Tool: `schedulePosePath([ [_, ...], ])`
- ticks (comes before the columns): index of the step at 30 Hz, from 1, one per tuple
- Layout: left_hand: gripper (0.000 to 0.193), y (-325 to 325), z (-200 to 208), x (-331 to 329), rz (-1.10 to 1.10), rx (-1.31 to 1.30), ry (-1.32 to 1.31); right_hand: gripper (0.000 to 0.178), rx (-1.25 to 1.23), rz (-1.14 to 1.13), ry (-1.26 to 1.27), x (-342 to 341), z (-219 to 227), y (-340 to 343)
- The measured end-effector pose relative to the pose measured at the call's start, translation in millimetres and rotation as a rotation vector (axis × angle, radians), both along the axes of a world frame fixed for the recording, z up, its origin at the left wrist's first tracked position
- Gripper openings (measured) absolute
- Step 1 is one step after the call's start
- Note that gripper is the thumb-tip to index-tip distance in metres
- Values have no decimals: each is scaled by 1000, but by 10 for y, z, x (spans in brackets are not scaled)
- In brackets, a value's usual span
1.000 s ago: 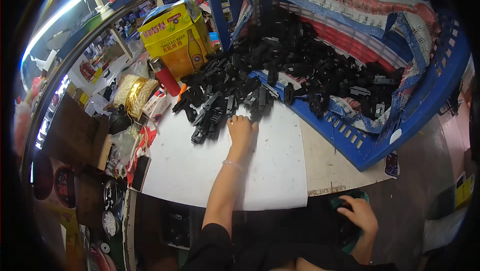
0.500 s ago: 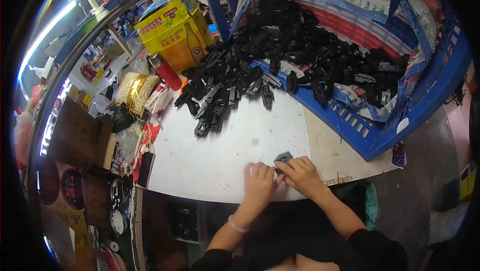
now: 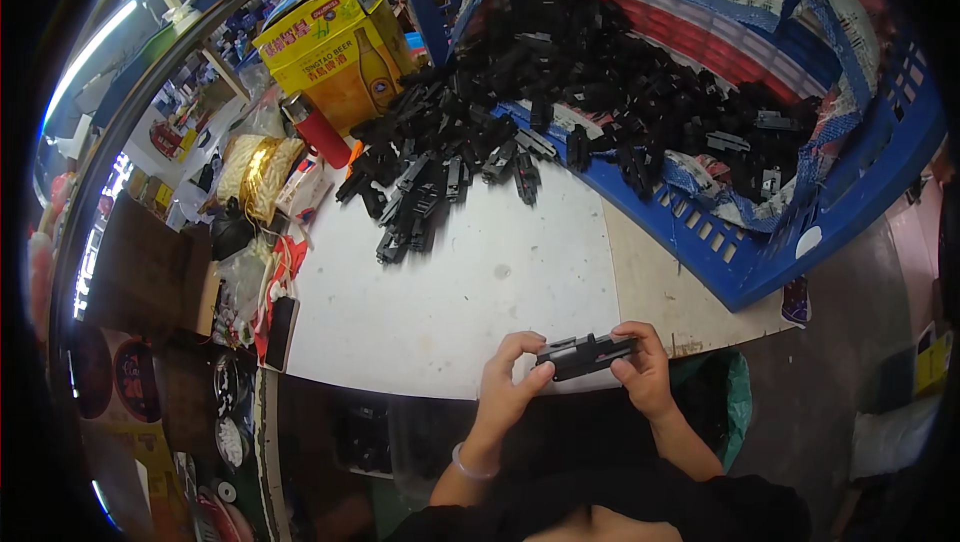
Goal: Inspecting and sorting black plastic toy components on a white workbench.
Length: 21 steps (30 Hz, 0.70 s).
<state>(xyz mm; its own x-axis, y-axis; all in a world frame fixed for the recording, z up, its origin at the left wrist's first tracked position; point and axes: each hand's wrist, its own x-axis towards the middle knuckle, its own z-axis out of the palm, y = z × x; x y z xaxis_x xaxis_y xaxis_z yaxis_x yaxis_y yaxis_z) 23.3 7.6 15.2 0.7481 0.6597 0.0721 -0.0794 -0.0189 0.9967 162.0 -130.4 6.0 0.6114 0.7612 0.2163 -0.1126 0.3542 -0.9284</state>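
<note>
Between my two hands, above the table's near edge, is an elongated black and grey plastic part (image 3: 586,356) with a small upright tab on top. My left hand (image 3: 510,380) pinches its left end, thumb in front and fingers behind. The other end sits between the thumb and fingers of my right hand (image 3: 648,372). Farther off, a heap of similar black and grey plastic parts (image 3: 425,187) spreads over the white tabletop (image 3: 400,312). The heap runs back into a tipped blue plastic basket (image 3: 740,287) lined with a striped woven sack (image 3: 845,132).
A yellow carton (image 3: 325,52) and a red bottle (image 3: 318,132) stand at the far left of the table. Plastic bags, a roll of golden wrapping (image 3: 262,177) and a dark phone-like slab (image 3: 281,332) line the left edge. A green bag (image 3: 738,402) hangs below the table at right.
My hands have moved apart and turned so that each grips one end of the plastic part, now held lengthwise and in plain sight. The view has shifted slightly.
</note>
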Motion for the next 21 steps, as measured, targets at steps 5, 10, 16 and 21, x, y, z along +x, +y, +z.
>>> schedulePosePath([
  [5,30,22,35,-10,6,66,-21,41,-21,-19,0,-4,2,-64],
  [10,30,-5,61,-4,23,101,-3,38,-47,-34,-11,1,3,-84],
  [16,28,-11,39,-39,22,170,21,34,-72,-43,-13,-6,-36,-80],
  [21,27,60,-41,-250,75,223,56,26,-274,117,-55,-7,-32,-31],
])
